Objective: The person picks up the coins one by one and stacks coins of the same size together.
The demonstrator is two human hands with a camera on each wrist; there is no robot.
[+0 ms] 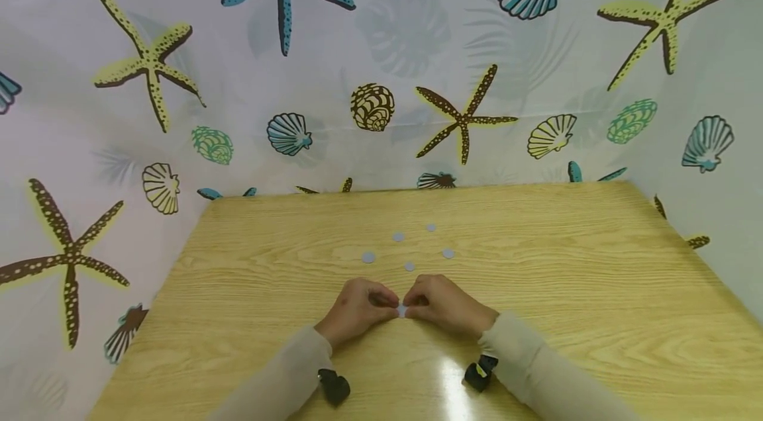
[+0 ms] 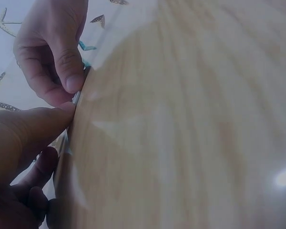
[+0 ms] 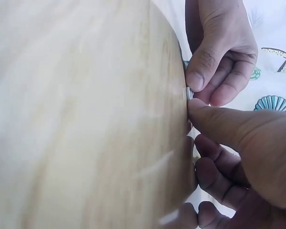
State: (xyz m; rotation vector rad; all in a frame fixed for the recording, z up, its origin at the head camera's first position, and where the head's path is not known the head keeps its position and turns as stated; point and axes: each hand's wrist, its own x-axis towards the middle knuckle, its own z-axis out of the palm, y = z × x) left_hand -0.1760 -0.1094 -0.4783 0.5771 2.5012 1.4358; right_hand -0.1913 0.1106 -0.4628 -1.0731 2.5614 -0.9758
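A small light-grey disc is held between both hands low over the wooden table, close to its surface. My left hand pinches its left edge with thumb and forefinger. From the other side my right hand pinches the right edge the same way. In the right wrist view a thin pale rim of the disc shows between the two thumbs. Most of its face is hidden by fingertips. Beyond the hands lie several similar grey discs, among them a near one and a left one.
Further discs lie at the back and the right of the loose group. The wood-grain table reaches to a curtain printed with starfish and shells. Each wrist carries a small black device.
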